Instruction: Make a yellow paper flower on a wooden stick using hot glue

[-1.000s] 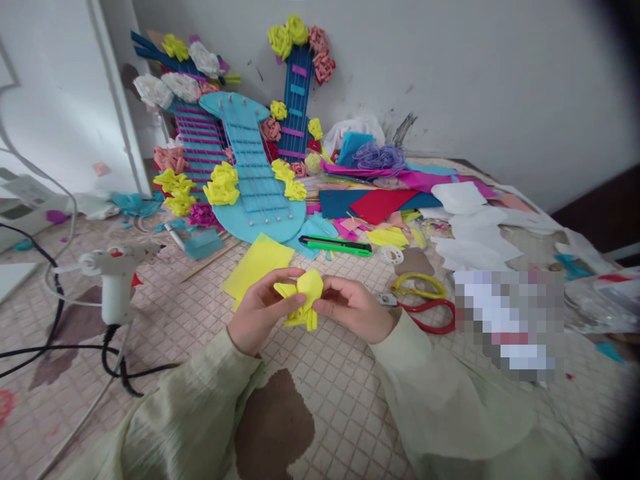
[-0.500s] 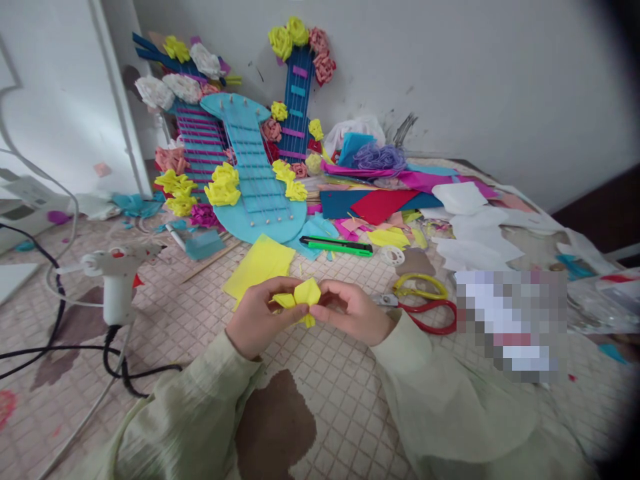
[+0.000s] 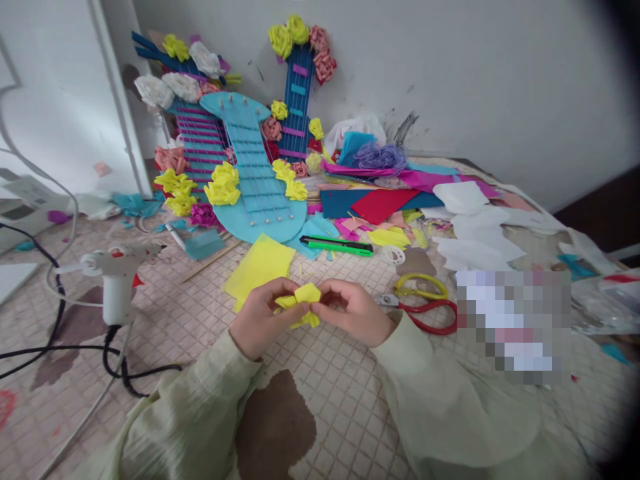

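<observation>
A small folded piece of yellow paper (image 3: pixel 307 293) is pinched between both hands, above the middle of the table. My left hand (image 3: pixel 265 316) grips its left side, thumb in front. On its right side, my right hand (image 3: pixel 353 312) holds it with thumb and fingertips. Behind my left hand lies a flat yellow sheet (image 3: pixel 261 264). Scissors with red and yellow handles (image 3: pixel 434 316) rest just right of my right hand. The ends of some fingers are hidden behind the paper.
A white glue gun (image 3: pixel 117 287) with cables stands at left. Blue guitar shapes (image 3: pixel 255 180) with paper flowers lean at the back. A green cutter (image 3: pixel 340 246) lies before them. Coloured paper, purple yarn (image 3: pixel 381 157) and white scraps (image 3: pixel 475 243) cover the back right.
The yellow paper has turned a little in my fingers, and more of its lower folds show below my thumbs. My left hand has shifted slightly to the right.
</observation>
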Demonstrator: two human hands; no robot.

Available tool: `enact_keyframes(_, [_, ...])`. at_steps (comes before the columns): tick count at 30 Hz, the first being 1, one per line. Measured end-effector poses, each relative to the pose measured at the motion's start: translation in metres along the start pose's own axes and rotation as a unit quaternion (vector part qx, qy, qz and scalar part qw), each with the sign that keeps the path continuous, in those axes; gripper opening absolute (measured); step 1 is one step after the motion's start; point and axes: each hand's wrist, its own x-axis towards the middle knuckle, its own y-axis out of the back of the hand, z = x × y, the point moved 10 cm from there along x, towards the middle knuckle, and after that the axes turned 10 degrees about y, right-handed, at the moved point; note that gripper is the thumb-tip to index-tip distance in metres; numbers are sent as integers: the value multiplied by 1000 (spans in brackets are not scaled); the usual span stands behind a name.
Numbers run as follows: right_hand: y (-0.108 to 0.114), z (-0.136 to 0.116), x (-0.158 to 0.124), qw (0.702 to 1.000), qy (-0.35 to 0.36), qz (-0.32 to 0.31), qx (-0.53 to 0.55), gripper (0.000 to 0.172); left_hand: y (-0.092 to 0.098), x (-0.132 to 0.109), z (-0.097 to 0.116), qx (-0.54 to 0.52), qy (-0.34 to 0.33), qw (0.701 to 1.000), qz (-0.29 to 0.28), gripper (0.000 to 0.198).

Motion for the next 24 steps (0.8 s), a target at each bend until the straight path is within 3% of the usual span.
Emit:
enact_keyframes(6, [4,-9,1,999,22,-22,-41,13,4,0,2,-6,1,1000,13,17])
enact_keyframes(10, [46,-23,3,981,51,46,-181,15,11,1,-1,-28,2,999,42,19])
enact_keyframes(12, [58,-23,3,961,45,36,-271,13,12,3,-3,-41,1,998,48,20])
enact_keyframes(16, [42,-7,2,933,39,-87,-347,13,16,5,-2,-36,-16,997,72,20])
enact_keyframes(18, [32,0,0,918,39,-118,-377,12,18,4,-1,-30,-19,996,81,20])
enact_keyframes(21, [25,1,0,903,49,-113,-411,6,20,5,-4,-35,6,996,84,22])
enact_keyframes(24, [28,-11,0,914,74,-77,-391,7,25,4,-7,-54,19,993,102,25])
